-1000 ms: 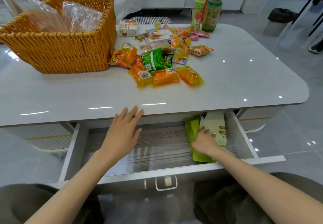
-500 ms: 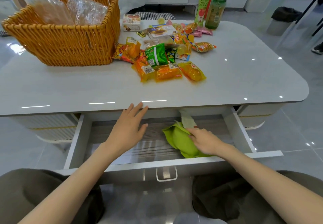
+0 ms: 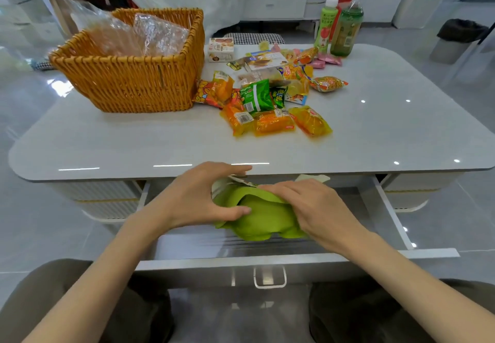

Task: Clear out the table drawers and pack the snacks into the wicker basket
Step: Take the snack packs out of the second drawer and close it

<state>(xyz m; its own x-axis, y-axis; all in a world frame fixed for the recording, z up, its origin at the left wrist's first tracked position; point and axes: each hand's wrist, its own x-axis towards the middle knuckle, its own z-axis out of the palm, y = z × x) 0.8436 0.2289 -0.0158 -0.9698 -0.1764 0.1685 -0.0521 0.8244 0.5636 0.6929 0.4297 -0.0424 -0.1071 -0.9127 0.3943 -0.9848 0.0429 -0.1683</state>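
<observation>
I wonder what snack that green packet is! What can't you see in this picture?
All in the head view:
1. Green packet: the left hand and right hand hold it, fingers covering its front, so its label is hidden.
2. Drawer: its back part lies under the table top.
3. Wicker basket: its wall and the clear bags hide its bottom.
4. Bottles: label print too small to read.

Snack packets (image 3: 270, 101) lie right of the basket (image 3: 128, 74) on the table (image 3: 134, 141).
</observation>
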